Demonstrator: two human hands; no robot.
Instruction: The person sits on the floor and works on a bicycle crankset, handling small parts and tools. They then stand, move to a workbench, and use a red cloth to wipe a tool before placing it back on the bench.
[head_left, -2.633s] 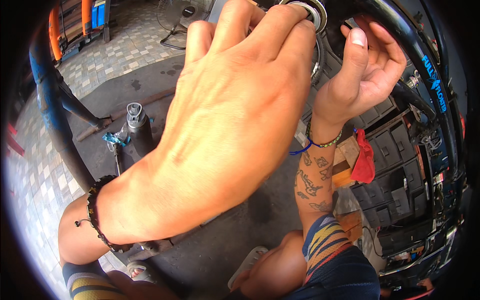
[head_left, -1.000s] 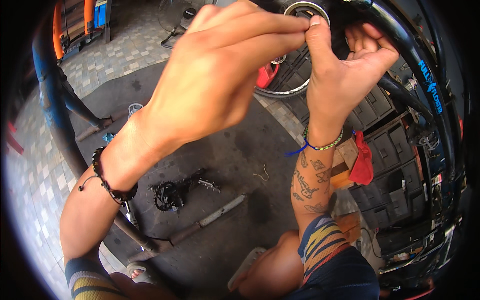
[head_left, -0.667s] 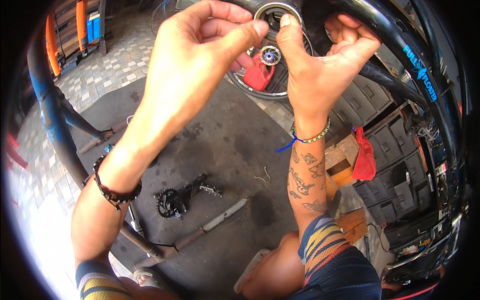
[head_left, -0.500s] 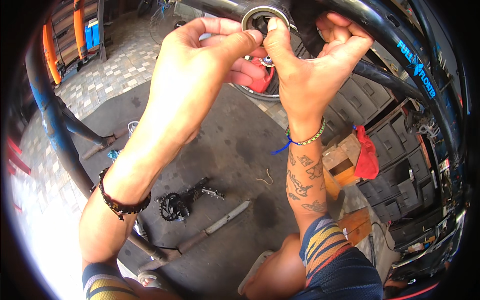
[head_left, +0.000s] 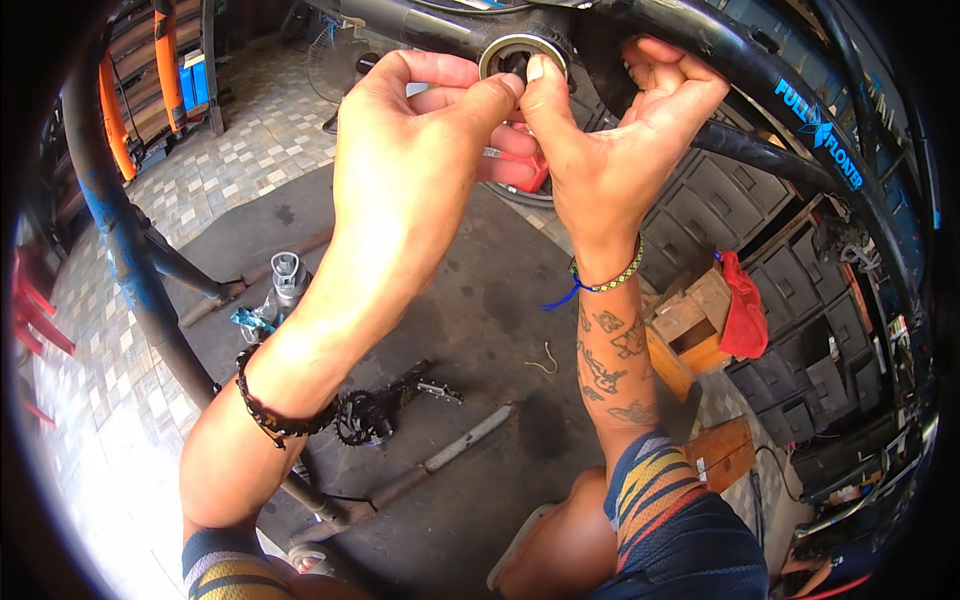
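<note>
Both my hands are raised to a metal ring [head_left: 522, 40] set in the bottom bracket shell of a black bike frame [head_left: 735, 50]. My left hand [head_left: 405, 165] is closed, thumb and forefinger pinched at the ring's lower left edge; whatever is between the fingertips is hidden. With its thumb pressed on the ring's lower rim, my right hand [head_left: 605, 165] curls its other fingers up beside the shell, under the frame tube. The inside of the ring is dark and partly covered by the thumbs.
Below, a black crankset [head_left: 368, 415] lies on the dark mat, near the stand's metal foot [head_left: 468, 440]. A blue stand post [head_left: 130, 260] rises at left, a clear cup [head_left: 288, 275] beside it. Wooden boxes [head_left: 672, 345], a red cloth [head_left: 742, 305] and grey drawers [head_left: 790, 290] are at right.
The view has shifted slightly, bringing the clear cup out from behind my left forearm. My left thumb tip has come closer to my right thumb at the ring's lower rim.
</note>
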